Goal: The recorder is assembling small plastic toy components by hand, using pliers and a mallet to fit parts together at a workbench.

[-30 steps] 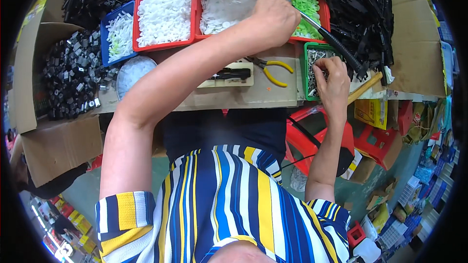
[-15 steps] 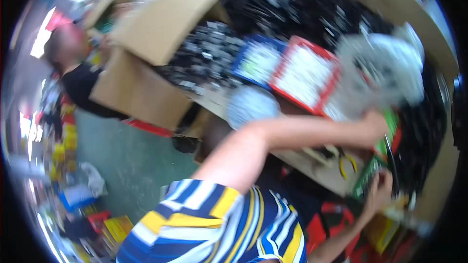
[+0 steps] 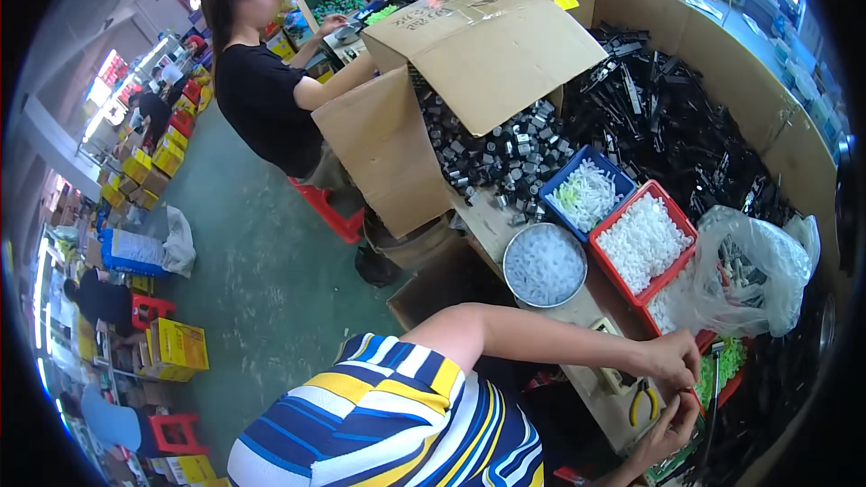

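My left hand (image 3: 671, 360) reaches to the right side of the bench, its fingers closed together beside a red tray of small bright green pieces (image 3: 727, 366). Just below it is my right hand (image 3: 666, 435), with thumb and fingers drawn together. Their fingertips nearly meet around a tiny reddish bit; I cannot make out what either hand holds. Beside the hands stands a thin dark rod with a metal tip (image 3: 715, 388). Small pliers with yellow handles (image 3: 644, 403) lie on the bench left of my hands.
A metal bowl (image 3: 544, 265) of translucent pieces stands beside a blue tray (image 3: 588, 188) and a red tray (image 3: 642, 243) of white parts. Behind lie a plastic bag (image 3: 758, 271), heaped black parts (image 3: 649, 117) and an open carton (image 3: 487, 45). A co-worker (image 3: 262, 81) works farther off.
The view has swung, and the scene sits differently in the picture. My hands, apart beside the green pieces before, are now close together. The earlier picture is blurred.
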The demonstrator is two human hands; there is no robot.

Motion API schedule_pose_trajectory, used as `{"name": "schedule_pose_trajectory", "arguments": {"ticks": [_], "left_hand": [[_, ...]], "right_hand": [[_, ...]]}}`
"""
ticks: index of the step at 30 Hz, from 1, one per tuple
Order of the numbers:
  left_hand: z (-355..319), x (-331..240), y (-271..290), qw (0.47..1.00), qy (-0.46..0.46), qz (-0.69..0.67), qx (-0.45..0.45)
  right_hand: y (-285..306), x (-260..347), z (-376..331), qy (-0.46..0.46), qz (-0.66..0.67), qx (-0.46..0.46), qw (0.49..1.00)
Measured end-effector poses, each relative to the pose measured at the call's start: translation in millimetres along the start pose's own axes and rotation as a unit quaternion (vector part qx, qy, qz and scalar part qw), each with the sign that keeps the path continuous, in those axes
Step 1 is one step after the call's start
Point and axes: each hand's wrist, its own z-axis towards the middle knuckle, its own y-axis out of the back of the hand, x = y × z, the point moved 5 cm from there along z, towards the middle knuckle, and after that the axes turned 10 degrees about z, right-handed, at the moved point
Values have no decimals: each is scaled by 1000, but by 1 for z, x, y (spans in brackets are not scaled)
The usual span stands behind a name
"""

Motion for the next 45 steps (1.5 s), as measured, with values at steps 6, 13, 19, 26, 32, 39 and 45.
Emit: {"name": "schedule_pose_trajectory", "arguments": {"ticks": [6, 13, 19, 26, 32, 39, 45], "left_hand": [[-48, 2, 10, 993, 64, -100, 4], [-85, 13, 56, 959, 155, -234, -46], [-96, 25, 49, 917, 173, -357, -18], [-99, 26, 37, 905, 168, -390, -15], [-101, 27, 39, 926, 170, -336, -29], [-97, 9, 52, 987, 44, -157, -15], [-103, 15, 46, 951, 98, -294, 12]], "right_hand": [[-18, 20, -17, -30, 24, 9, 999], [-71, 80, 0, 31, 34, 51, 998], [-72, 82, -4, 37, 31, 37, 998], [-63, 76, -9, 42, 26, 34, 998], [-65, 71, -11, 26, 24, 37, 999], [-73, 45, -19, -191, 364, 25, 911], [-85, 42, -21, -189, 461, 30, 867]]}}
